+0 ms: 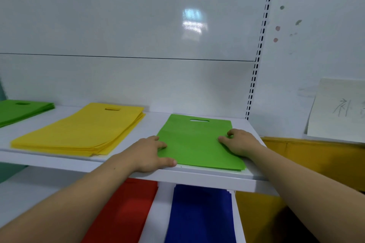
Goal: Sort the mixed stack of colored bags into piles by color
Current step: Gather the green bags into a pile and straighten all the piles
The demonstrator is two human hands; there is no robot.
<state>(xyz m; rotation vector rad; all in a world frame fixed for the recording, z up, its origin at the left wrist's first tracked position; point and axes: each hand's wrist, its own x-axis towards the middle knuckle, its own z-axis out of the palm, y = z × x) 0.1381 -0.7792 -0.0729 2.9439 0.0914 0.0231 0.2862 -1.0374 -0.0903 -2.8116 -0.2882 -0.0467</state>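
Note:
A light green bag [195, 142] with a cut-out handle lies flat on the right part of the white upper shelf [207, 175]. My left hand [150, 154] rests on its left edge, fingers on the fabric and thumb along the near edge. At its right edge, my right hand [239, 142] presses down with bent fingers. A thick pile of yellow bags [79, 132] lies to the left. A darker green pile [17, 110] sits at the far left. On the lower shelf are a red pile [126, 211] and a blue pile [199, 215].
A white back panel rises behind the shelf, with a slotted upright [256, 69] at its right. Yellow fabric [316, 156] fills a bin to the right, under a sheet of paper [337, 110] with handwriting. White shelf surface shows between the yellow pile and the green bag.

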